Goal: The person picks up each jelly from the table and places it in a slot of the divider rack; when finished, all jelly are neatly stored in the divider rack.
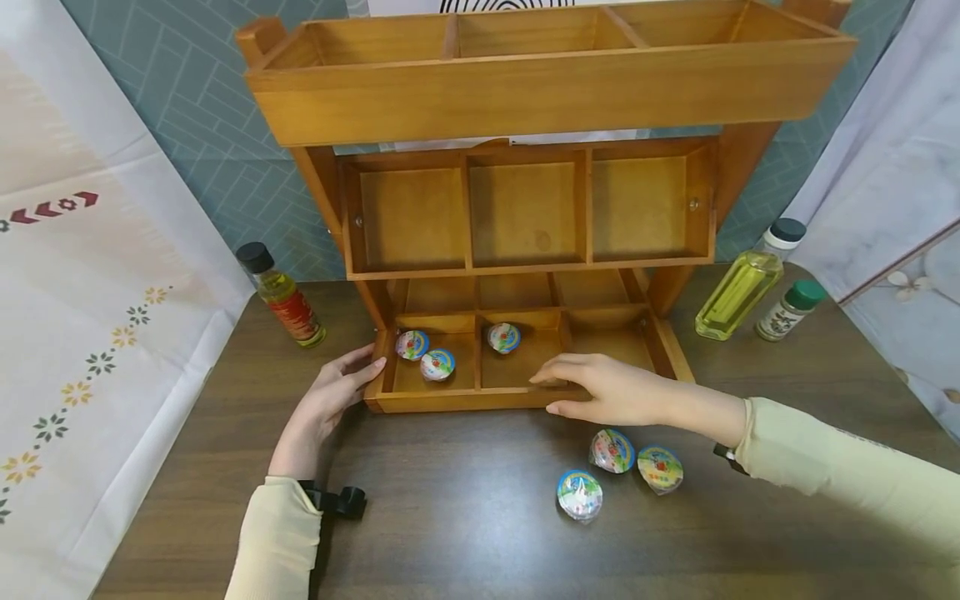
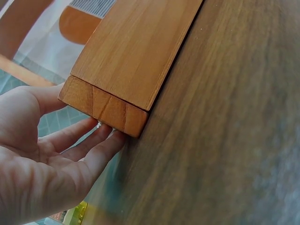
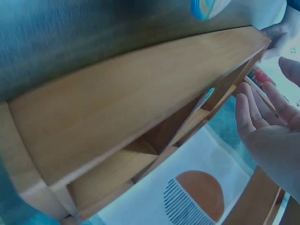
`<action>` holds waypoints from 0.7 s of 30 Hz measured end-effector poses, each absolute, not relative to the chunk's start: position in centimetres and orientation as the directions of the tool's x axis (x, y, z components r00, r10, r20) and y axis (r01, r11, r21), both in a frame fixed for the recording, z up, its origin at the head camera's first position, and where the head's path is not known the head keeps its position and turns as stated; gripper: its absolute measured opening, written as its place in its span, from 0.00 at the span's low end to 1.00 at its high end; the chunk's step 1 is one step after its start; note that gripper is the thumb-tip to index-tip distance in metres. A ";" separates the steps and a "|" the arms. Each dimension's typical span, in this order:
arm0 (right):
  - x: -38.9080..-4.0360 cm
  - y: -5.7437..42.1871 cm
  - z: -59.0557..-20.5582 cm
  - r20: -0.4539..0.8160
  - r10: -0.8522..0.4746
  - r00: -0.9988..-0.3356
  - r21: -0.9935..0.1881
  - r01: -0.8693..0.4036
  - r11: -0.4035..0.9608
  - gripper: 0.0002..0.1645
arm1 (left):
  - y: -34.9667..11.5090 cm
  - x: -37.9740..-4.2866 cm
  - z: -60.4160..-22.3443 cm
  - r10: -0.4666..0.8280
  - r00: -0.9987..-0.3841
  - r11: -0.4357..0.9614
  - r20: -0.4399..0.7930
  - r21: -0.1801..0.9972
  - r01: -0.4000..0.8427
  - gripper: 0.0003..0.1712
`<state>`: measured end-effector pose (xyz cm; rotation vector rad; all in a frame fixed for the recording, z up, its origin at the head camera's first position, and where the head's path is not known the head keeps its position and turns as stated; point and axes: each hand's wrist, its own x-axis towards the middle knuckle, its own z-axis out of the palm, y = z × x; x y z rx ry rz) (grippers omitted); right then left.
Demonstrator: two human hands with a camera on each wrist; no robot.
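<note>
My left hand (image 1: 341, 389) grips the front left corner of the wooden rack's bottom tray (image 1: 442, 403), thumb on one side and fingers on the other, as the left wrist view shows. Over the tray's front wall, at the middle and right compartments, my right hand (image 1: 600, 389) hovers with relaxed fingers and nothing in them. Two small foil-lidded cups (image 1: 437, 364) sit in the left compartment, and one cup (image 1: 503, 337) lies in the middle one. Three more lie on the table in front: a pink-lidded cup (image 1: 612, 451), a yellow-lidded cup (image 1: 660, 469) and a whitish-lidded cup (image 1: 580, 496).
Above the bottom tray rise a tilted middle tray (image 1: 525, 208) and a top tray (image 1: 540, 98), each with three compartments. A red-labelled oil bottle (image 1: 288, 304) stands left of the rack. To its right are a tall oil bottle (image 1: 742, 287) and a green-capped jar (image 1: 789, 312).
</note>
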<state>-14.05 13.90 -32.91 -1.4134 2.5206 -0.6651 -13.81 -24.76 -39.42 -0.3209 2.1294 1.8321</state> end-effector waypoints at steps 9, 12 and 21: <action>-11.5 15.8 -33.8 0.032 -0.848 -0.529 -0.558 -0.713 0.424 0.24 | -24.7 -13.8 -39.3 0.037 -0.923 0.152 -0.382 0.915 -0.373 0.41; -10.7 16.3 -34.1 -0.027 -0.858 -0.513 -0.597 -0.680 0.426 0.27 | -24.7 -13.8 -39.2 0.041 -0.923 0.159 -0.382 0.915 -0.372 0.42; -9.1 17.0 -35.0 -0.022 -0.889 -0.456 -0.556 -0.734 0.390 0.31 | -24.7 -13.9 -39.3 0.037 -0.925 0.157 -0.377 0.917 -0.367 0.40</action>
